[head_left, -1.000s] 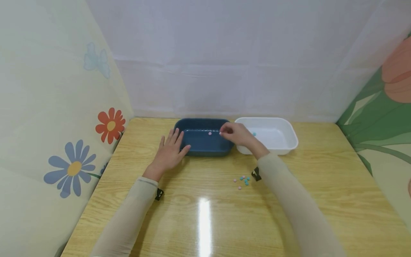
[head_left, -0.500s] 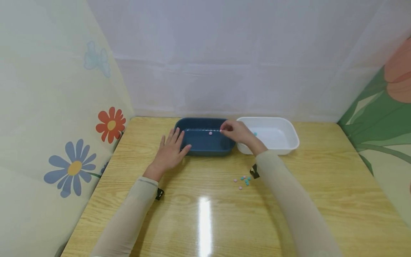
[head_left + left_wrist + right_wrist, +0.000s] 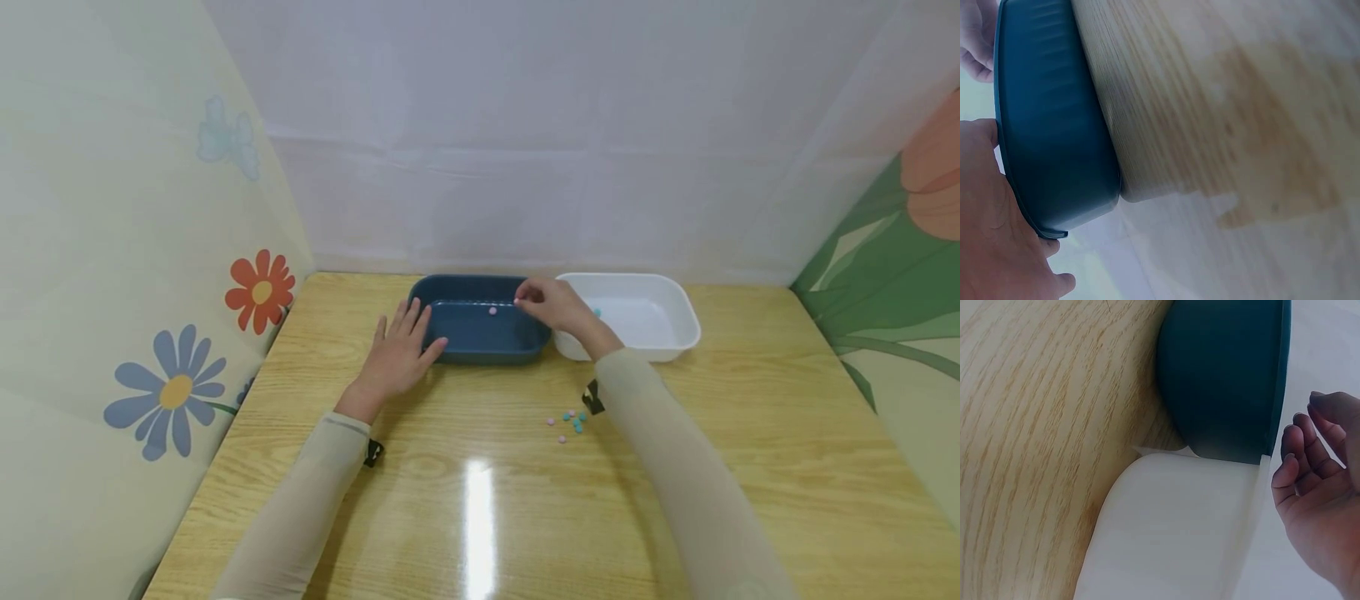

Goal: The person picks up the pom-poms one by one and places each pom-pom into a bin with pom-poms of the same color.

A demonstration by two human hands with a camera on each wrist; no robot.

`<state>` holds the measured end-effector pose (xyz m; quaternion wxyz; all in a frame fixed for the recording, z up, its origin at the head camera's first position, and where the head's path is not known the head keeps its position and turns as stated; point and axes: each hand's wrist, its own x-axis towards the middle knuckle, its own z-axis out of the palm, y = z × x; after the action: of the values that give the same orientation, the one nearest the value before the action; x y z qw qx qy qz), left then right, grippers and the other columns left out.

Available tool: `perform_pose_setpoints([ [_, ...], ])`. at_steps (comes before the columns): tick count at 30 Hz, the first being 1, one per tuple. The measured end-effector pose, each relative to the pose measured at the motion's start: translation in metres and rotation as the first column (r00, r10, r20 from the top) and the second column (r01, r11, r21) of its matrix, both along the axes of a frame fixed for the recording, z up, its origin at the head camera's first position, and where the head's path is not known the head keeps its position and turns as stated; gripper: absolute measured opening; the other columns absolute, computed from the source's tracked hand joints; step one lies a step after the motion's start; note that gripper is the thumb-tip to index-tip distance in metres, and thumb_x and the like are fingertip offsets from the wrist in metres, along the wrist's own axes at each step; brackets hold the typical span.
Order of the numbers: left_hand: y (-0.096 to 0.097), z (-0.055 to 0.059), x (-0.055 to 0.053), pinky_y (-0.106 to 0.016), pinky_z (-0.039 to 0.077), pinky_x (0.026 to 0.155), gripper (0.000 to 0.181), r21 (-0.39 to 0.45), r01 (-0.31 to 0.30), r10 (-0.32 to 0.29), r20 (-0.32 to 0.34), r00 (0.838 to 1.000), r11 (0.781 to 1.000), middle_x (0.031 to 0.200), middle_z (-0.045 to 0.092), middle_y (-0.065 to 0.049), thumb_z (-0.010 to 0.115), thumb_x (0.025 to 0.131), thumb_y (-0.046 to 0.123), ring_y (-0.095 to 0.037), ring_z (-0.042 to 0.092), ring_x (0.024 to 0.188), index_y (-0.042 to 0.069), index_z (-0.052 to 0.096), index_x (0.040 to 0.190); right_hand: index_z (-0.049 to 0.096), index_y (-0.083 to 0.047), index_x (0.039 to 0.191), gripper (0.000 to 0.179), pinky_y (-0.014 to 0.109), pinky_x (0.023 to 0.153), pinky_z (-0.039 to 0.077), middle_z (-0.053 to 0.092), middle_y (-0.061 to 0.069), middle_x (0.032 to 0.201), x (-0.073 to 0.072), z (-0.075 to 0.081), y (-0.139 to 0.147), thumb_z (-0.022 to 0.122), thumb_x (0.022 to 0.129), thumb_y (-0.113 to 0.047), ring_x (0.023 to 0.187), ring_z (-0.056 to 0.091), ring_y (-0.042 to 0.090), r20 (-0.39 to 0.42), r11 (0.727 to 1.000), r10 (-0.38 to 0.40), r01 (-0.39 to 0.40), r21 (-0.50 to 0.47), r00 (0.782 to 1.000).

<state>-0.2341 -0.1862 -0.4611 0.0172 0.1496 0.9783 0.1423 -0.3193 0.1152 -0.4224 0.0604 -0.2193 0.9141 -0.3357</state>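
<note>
Left hand (image 3: 392, 360), fingers spread, touches a smooth, round-cornered blue tray (image 3: 480, 359); right hand (image 3: 561, 309) pinches a tiny pink bead (image 3: 517, 301) over it.

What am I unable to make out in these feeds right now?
Head: right hand covers part of the white tray's left end.
Head: pink pieces and turquoise pieces, too small to identify.
Left wrist: the dark blue tray's wall hides its inside.
Right wrist: the picture's right edge cuts off the right hand.

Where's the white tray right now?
In the head view, the white tray sits at the table's far edge, just right of the dark blue tray and partly hidden by the right hand.
</note>
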Motion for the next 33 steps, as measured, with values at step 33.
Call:
perform_pose_setpoints([
  [33,0.002,0.002,0.001,-0.064,0.0,0.122,0.079,0.0,0.004,-0.004,-0.015,1.0,1.0,0.17,0.0,-0.016,0.025,0.107,0.06,-0.036,-0.004,0.157,0.007,0.012,0.164,0.069,-0.006,0.115,0.02,0.04,0.089,0.053,0.069,0.01,0.101,0.01,0.012,0.008,0.065,0.1,-0.019,0.095,0.064,0.025,0.006,1.0,0.003,-0.003,-0.008,1.0],
])
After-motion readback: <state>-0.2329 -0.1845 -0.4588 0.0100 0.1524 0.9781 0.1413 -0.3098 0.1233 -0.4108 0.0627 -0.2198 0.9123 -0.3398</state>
